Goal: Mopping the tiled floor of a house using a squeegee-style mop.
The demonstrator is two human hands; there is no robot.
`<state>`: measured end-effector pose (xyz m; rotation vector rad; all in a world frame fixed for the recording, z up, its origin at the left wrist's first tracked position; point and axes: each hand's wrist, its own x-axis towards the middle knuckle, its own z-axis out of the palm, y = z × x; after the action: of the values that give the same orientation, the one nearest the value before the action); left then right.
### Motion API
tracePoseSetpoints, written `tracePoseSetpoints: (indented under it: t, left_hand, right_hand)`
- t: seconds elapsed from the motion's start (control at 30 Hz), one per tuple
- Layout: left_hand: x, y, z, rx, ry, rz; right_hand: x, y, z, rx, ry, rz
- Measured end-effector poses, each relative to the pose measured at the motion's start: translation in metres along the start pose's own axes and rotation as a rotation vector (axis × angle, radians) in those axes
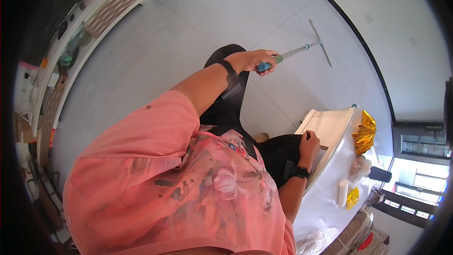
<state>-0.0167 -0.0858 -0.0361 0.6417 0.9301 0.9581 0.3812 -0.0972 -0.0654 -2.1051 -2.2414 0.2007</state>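
My left hand is wrapped around the blue-green grip of a long-handled floor tool with a metal pole. At the pole's far end, a thin crossbar lies on the tiled floor, forming a T. Whether it is a squeegee or a mop frame cannot be told. My right hand is by my right knee, next to the side of a white table. Its fingers are curled, and their inner side is hidden, so a grip on anything cannot be made out.
On the tabletop are gold foil, a clear plastic bag, a dark box-like object, a white roll and a yellow packet. A long white cabinet lines the left. A black skirting strip edges the wall.
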Motion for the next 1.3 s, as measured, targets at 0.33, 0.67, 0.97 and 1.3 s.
tracePoseSetpoints:
  t: [0.33, 0.67, 0.97, 1.3]
  left_hand:
    - [0.005, -0.003, -0.008, -0.214, 0.107, 0.083]
    - [-0.028, -0.003, -0.054, -0.602, 0.149, 0.33]
    - [-0.058, -0.025, -0.039, -0.552, 0.315, 0.451]
    - [-0.066, -0.055, -0.002, -0.351, 0.264, 0.105]
  right_hand:
    - [-0.002, 0.007, 0.002, 0.012, 0.022, -0.012]
    - [-0.004, 0.001, -0.002, 0.03, 0.036, -0.005]
    - [-0.001, -0.01, -0.005, 0.06, 0.028, -0.039]
    - [0.0, -0.02, -0.01, 0.031, -0.001, -0.015]
